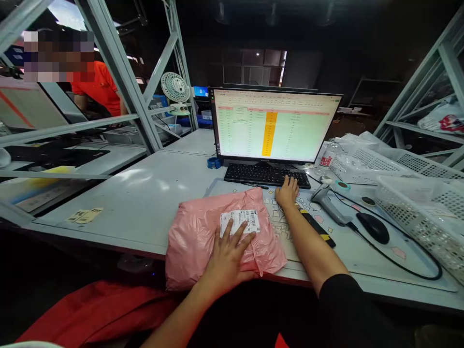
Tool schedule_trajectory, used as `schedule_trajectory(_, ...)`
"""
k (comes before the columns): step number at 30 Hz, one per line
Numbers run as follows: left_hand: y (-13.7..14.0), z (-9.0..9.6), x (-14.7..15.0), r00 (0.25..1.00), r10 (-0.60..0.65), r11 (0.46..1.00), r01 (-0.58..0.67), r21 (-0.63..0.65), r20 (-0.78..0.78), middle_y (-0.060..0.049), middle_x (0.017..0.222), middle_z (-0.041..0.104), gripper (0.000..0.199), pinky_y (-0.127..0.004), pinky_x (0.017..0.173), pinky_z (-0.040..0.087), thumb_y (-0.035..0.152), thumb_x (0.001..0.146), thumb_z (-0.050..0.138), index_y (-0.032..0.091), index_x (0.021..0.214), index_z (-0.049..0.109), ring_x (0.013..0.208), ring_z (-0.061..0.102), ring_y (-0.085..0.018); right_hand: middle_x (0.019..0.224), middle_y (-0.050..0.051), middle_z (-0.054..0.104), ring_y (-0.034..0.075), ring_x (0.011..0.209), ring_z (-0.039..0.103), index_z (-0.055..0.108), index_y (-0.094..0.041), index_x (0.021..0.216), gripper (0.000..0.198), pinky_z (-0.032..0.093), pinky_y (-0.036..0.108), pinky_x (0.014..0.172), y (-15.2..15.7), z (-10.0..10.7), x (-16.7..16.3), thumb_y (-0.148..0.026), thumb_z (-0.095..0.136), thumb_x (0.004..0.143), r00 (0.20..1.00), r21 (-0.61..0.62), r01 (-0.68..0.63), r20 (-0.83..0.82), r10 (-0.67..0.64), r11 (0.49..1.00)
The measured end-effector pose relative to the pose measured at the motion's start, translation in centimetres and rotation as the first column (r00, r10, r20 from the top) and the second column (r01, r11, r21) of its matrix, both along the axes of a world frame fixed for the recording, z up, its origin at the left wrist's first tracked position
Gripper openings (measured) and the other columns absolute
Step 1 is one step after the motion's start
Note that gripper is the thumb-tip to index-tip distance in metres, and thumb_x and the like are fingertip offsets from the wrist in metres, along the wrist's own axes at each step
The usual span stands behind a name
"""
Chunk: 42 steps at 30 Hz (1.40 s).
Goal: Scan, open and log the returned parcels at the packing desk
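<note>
The desk (pixel 145 193) was pale, smooth and glossy, with a straight near edge. White baskets (pixel 409 237) with perforated walls lined its right side. The flat monitor (pixel 242 135) stood at the far middle. Near the middle lay the parcel (pixel 195 224), a pink, wrinkled, shiny plastic bag, bulging and roughly rectangular. The keyboard (pixel 250 173), black and ridged with keys, sat beyond it. The left hand (pixel 230 251) lay on the parcel, fingers spread wide, its tips over the paper label (pixel 253 220); the right hand (pixel 287 193) had its fingers narrowly apart on the keyboard's right end. Right of that arm lay the grey scanner (pixel 331 209) and the rounded mouse (pixel 373 228). The parcel's near-left corner overhung the desk edge; smooth desktop stretched open to its left, while the scanner's cable curved along the right.
</note>
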<state>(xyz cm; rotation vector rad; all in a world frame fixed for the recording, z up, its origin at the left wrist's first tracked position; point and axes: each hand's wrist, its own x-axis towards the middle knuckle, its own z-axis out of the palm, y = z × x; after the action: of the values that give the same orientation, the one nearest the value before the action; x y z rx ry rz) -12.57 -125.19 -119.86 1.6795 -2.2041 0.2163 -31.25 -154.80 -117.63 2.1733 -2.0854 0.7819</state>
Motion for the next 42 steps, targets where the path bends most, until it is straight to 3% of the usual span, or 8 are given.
schedule_trajectory(5, 0.0, -0.1, -0.1, 1.0, 0.001, 1.0, -0.001, -0.009, 0.004, -0.006, 0.176, 0.025, 0.113, -0.081, 0.124, 0.019, 0.062, 0.069, 0.095, 0.033, 0.165, 0.042, 0.161, 0.015, -0.048, 0.167, 0.022, 0.036, 0.038, 0.16, 0.021, 0.025, -0.006, 0.168, 0.076, 0.012, 0.056, 0.13, -0.4, 0.1, -0.1, -0.032, 0.045, 0.098, 0.999, 0.086, 0.031, -0.023, -0.03, 0.996)
schedule_trajectory(13, 0.2, 0.4, -0.3, 1.0, 0.024, 0.996, -0.022, 0.087, -0.02, -0.007, 0.177, 0.023, 0.112, -0.082, 0.124, 0.017, 0.059, 0.069, 0.096, 0.034, 0.164, 0.043, 0.162, 0.013, -0.049, 0.178, 0.013, 0.012, 0.04, 0.164, 0.002, 0.014, -0.017, 0.173, 0.082, 0.011, 0.065, 0.129, -1.1, -0.2, 0.0, -0.05, 0.039, 0.102, 0.998, 0.159, 0.021, -0.069, -0.011, 0.987)
schedule_trajectory(16, 0.2, 0.7, -0.3, 0.999, 0.033, 0.991, -0.029, 0.13, -0.024, -0.007, 0.177, 0.021, 0.11, -0.082, 0.124, 0.016, 0.06, 0.07, 0.095, 0.034, 0.164, 0.044, 0.162, 0.011, -0.049, 0.177, 0.011, 0.018, 0.041, 0.164, 0.003, 0.024, -0.02, 0.171, 0.078, 0.006, 0.069, 0.128, -1.9, -0.2, 0.0, -0.05, 0.039, 0.101, 0.996, 0.182, -0.002, -0.086, 0.018, 0.983)
schedule_trajectory(20, 0.3, 0.9, -0.4, 0.998, 0.046, 0.981, -0.038, 0.191, -0.034, -0.005, 0.178, 0.018, 0.113, -0.082, 0.125, 0.014, 0.058, 0.07, 0.095, 0.036, 0.166, 0.039, 0.163, 0.009, -0.048, 0.17, 0.014, 0.035, 0.041, 0.161, 0.015, 0.039, -0.015, 0.165, 0.071, 0.002, 0.068, 0.129, -2.5, -0.1, -0.2, -0.046, 0.04, 0.1, 0.995, 0.133, -0.026, -0.097, 0.039, 0.991)
schedule_trajectory(31, 0.8, 2.5, -1.8, 0.996, 0.048, 0.957, -0.068, 0.283, 0.074, -0.007, 0.179, 0.006, 0.13, -0.078, 0.127, 0.008, 0.05, 0.061, 0.102, 0.035, 0.169, 0.03, 0.163, -0.001, -0.049, 0.167, 0.02, 0.039, 0.035, 0.158, 0.023, 0.047, -0.007, 0.157, 0.064, 0.01, 0.057, 0.13, -1.4, 0.0, -0.5, -0.032, 0.04, 0.098, 0.997, -0.078, -0.08, 0.0, 0.081, 0.994)
schedule_trajectory(35, 3.6, 0.2, -0.4, 0.988, 0.031, 0.99, -0.051, 0.133, 0.148, -0.003, 0.179, 0.006, 0.133, -0.074, 0.129, 0.014, 0.03, 0.06, 0.101, 0.041, 0.169, 0.026, 0.164, 0.005, -0.046, 0.161, 0.021, 0.046, 0.036, 0.152, 0.033, 0.051, -0.006, 0.152, 0.062, 0.022, 0.055, 0.126, -1.2, 0.2, -1.0, -0.031, 0.04, 0.096, 0.991, -0.133, -0.081, 0.096, 0.094, 0.988)
schedule_trajectory(38, 6.3, -2.6, 3.5, 0.977, 0.166, 0.984, -0.155, -0.088, 0.137, -0.001, 0.179, 0.014, 0.122, -0.069, 0.132, 0.013, 0.013, 0.07, 0.086, 0.042, 0.17, 0.022, 0.165, 0.008, -0.04, 0.157, 0.023, 0.05, 0.035, 0.149, 0.037, 0.053, -0.005, 0.149, 0.062, 0.026, 0.054, 0.124, -0.9, 0.5, -1.3, -0.03, 0.042, 0.094, 0.978, -0.167, -0.105, 0.161, 0.132, 0.98)
schedule_trajectory(42, 9.0, -2.8, 9.5, 0.975, 0.218, 0.952, -0.203, -0.229, 0.045, -0.005, 0.171, 0.038, 0.096, -0.061, 0.132, 0.025, -0.001, 0.075, 0.054, 0.032, 0.165, 0.042, 0.163, 0.024, -0.035, 0.156, 0.024, 0.05, 0.037, 0.148, 0.038, 0.056, -0.005, 0.145, 0.059, 0.025, 0.057, 0.125, -0.1, 1.2, -0.8, -0.029, 0.044, 0.093, 0.941, -0.196, -0.181, 0.252, 0.227, 0.964)
